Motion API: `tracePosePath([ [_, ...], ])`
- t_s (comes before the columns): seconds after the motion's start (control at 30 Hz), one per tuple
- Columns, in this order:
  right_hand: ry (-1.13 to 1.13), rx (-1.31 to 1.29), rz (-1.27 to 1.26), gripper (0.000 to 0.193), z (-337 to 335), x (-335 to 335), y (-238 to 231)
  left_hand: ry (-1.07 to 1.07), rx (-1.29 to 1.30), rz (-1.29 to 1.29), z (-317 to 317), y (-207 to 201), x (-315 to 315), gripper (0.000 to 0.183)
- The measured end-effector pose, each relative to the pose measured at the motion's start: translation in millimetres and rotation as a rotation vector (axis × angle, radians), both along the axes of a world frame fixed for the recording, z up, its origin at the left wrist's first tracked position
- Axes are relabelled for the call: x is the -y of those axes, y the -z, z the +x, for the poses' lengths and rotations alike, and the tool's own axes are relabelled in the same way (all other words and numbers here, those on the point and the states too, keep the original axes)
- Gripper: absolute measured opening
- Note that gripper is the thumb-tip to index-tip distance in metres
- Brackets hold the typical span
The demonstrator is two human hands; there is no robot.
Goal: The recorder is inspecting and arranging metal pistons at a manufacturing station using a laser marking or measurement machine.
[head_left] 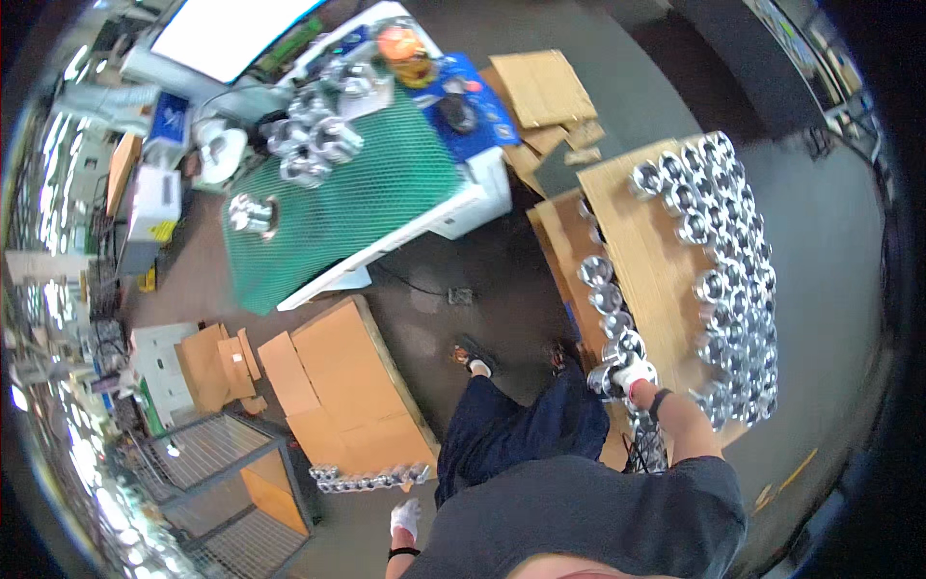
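My right hand (639, 372), in a white glove, is closed on a shiny metal cylindrical part (603, 380) at the near end of a row of similar parts. That row of metal cylinders (607, 298) runs along the left side of a cardboard sheet. My left hand (405, 518), also gloved in white, hangs low by my side with its fingers loosely extended and nothing visible in them. Closest to it is a line of small metal parts (371, 479) along the near edge of a cardboard-covered stack (352, 376).
Many upright metal cylinders (738, 280) crowd the right side of the cardboard sheet (644, 256). Ahead stands a workbench with a green mat (376, 193), bearing clustered metal parts (309, 140). A wire-shelf cart (217, 463) is at left. Flattened cardboard (545, 92) lies beyond the bench.
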State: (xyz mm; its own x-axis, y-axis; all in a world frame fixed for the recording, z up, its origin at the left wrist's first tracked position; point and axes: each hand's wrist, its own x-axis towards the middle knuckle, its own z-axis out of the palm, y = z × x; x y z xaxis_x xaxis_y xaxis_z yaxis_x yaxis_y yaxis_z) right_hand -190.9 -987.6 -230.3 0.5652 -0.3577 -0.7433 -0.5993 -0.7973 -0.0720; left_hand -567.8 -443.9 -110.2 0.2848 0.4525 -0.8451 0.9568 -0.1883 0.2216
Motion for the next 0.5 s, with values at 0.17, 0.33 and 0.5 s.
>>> tracePosePath([
  [0.17,-0.220,0.228,0.111,0.063,37.2,-87.8,-39.9,-0.870,0.020,-0.156,-39.4,55.0,-42.1,0.020],
  [0.33,-0.570,0.346,0.307,0.062,135.9,-202.6,-136.2,-0.396,0.213,-0.083,73.6,59.0,-130.7,0.018],
  [0.5,-0.989,0.710,0.418,0.050,244.9,-296.7,-196.4,-0.166,0.361,0.028,239.1,-8.6,-171.1,0.043],
])
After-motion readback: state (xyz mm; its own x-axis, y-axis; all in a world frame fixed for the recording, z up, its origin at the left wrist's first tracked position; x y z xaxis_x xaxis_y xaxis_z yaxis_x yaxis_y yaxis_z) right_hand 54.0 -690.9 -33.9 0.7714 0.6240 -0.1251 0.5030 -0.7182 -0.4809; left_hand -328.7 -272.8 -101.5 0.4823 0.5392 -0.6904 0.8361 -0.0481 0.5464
